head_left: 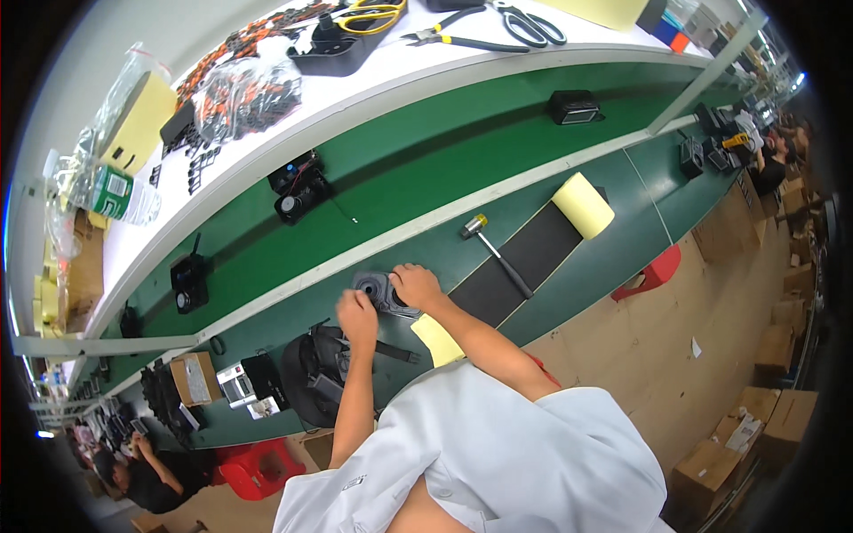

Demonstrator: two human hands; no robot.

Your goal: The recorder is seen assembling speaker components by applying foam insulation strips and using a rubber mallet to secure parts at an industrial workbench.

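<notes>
Shirt and forearms: the light grey shirt (524, 444) fills the near edge; the wearer's two bare forearms reach up from it and draw close together over the bench.
Black bag: a dark bag (306, 377) with loose straps lies on the bench just left of the left forearm.
Yellow sheet: a pale yellow piece (437, 339) lies beside the right forearm, partly covered by it.
Left hand: the left hand (357, 315) is narrow, its fingers curled together at the left end of the grey device; whether they pinch anything or only touch it, one cannot tell.
Right hand: the right hand (415, 286) lies over the device's right part, fingers bent across its far side; how firmly it grips is hidden.
Grey device: the dark grey device (382, 295), with a round black part showing, sits on the green bench between the hands, its long axis running roughly from left to right, slanting a little nearer at the right. The right hand overlaps it more; the left stands at its near left corner.
Black strip: a flat dark strip (498, 289) stretches away to the right, with a hammer (513, 274) across it and a yellow roll (584, 206) at its far end.
Back ledge: beyond the pale rail stands a black unit (302, 197) with a trailing wire.
White shelf: farthest and raised, it carries pliers (471, 41), black-handled scissors (530, 25) and a clear bag of orange and black parts (249, 93).
</notes>
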